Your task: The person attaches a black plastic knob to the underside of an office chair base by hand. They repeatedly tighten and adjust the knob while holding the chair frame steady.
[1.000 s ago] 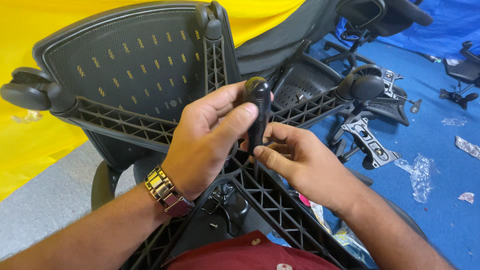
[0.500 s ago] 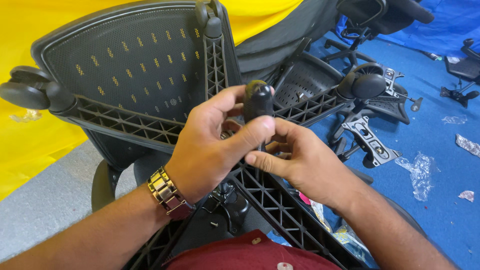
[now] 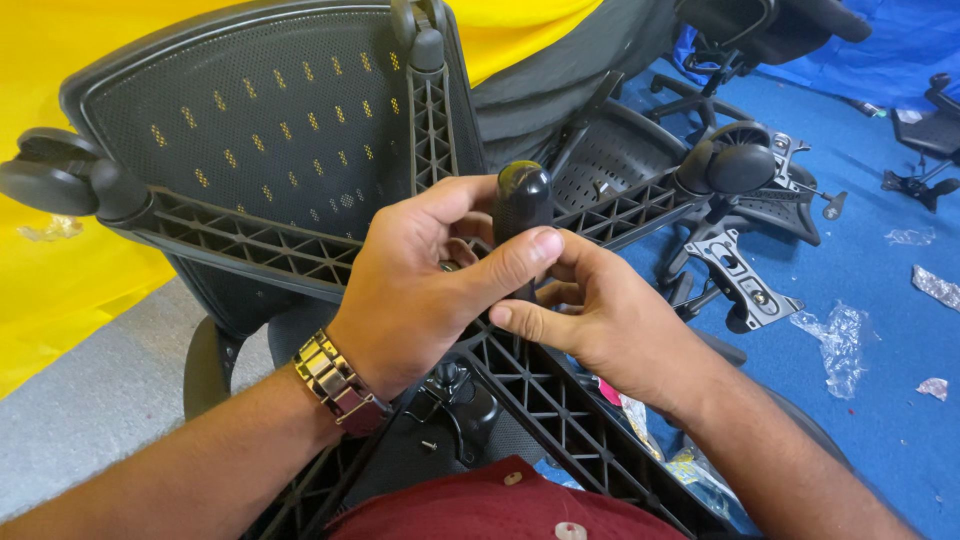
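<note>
Both hands, left and right, grip the upright black screwdriver handle between them

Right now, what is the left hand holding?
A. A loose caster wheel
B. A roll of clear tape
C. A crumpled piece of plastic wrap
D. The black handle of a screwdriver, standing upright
D: the left hand wraps its fingers and thumb around the black screwdriver handle, which stands upright over the hub of the black chair base, while the right hand steadies it lower down.
</note>
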